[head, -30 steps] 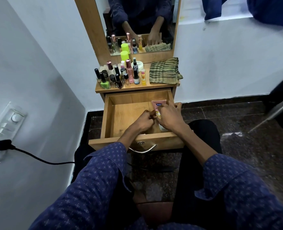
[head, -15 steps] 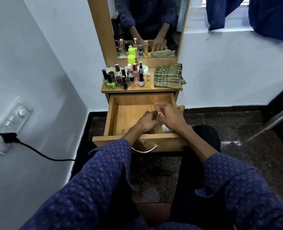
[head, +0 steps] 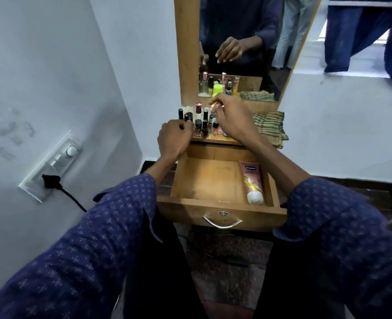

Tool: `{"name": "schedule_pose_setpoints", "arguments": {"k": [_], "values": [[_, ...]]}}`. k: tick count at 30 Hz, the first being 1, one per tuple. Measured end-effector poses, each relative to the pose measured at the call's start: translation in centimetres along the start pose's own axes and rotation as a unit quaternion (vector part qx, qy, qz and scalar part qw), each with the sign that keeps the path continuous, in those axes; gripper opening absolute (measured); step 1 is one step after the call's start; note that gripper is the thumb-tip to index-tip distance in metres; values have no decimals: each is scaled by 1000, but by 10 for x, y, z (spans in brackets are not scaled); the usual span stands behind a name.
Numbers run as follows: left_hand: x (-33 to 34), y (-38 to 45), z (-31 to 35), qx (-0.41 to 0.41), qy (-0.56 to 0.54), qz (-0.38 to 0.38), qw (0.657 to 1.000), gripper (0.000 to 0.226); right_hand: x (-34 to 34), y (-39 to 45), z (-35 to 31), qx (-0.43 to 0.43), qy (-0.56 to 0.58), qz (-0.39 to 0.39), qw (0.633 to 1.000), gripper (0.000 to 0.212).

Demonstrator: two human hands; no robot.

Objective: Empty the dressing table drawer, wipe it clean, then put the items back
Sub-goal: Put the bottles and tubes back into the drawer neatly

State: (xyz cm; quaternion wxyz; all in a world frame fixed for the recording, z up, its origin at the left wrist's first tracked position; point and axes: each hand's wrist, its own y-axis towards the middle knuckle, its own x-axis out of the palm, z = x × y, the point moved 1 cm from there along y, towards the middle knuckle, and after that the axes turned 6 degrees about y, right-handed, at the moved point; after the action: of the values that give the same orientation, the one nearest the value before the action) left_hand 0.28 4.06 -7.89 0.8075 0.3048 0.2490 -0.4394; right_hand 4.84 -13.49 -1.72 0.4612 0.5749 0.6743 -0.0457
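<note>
Both hands up among the small bottles (head: 201,123) on the surface: left hand (head: 173,138) curled round one, right hand (head: 230,120) pinching another. Light, slick, tippy — best gripped low on the body. Tube (head: 251,181) lying in drawer (head: 204,201).

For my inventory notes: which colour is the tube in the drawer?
Pink tube with a white cap, head view.

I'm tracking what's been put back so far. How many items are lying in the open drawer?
1: a pink tube lies along the right side of the drawer, white cap toward the front.
</note>
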Motion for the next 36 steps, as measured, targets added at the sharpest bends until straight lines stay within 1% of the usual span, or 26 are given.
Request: {"name": "schedule_pose_setpoints", "arguments": {"k": [2,6,8,9,11,12,14,16,18,21,22,23,24,27,29,33,36], "values": [[-12,26,-3,-60,-20,16,998,42,9,26,-13,-10,-33,-19,999,31],[-18,71,-20,-138,-79,-5,987,41,30,72,-22,8,-118,-112,987,44],[-12,88,-31,-159,-77,-31,984,29,37,91,-24,3,-157,-132,979,53],[-8,96,-35,-163,-74,-43,983,24,40,101,-26,-4,-181,-132,975,55],[0,107,-38,-147,-79,-72,983,25,45,114,-26,-6,-221,-145,964,51],[5,109,-38,-126,-79,-84,985,30,48,114,-23,3,-231,-160,960,43],[17,111,-37,-83,-60,-74,992,36,56,108,-13,10,-234,-177,956,29],[28,109,-36,-58,-37,-40,997,41,64,99,-1,4,-220,-175,960,22],[34,100,-35,-63,-41,12,997,44,66,92,7,-3,-199,-162,967,18],[42,68,-32,-98,-100,130,982,38,64,78,15,-27,-165,-109,980,17],[47,54,-32,-111,-128,156,973,35,64,72,16,-37,-159,-89,983,18],[53,43,-34,-120,-155,161,967,34,64,65,17,-47,-158,-76,983,19],[58,36,-36,-123,-174,148,966,33,65,62,17,-55,-160,-72,983,20],[64,31,-40,-102,-159,110,976,32,65,59,19,-53,-158,-86,982,20],[57,34,-38,-98,-142,122,977,31,64,59,22,-49,-158,-91,982,18],[49,22,-43,-119,-154,170,966,26,59,49,24,-64,-146,-69,985,20],[56,-2,-58,-128,-169,166,963,22,59,30,22,-78,-132,-35,988,20]]}}
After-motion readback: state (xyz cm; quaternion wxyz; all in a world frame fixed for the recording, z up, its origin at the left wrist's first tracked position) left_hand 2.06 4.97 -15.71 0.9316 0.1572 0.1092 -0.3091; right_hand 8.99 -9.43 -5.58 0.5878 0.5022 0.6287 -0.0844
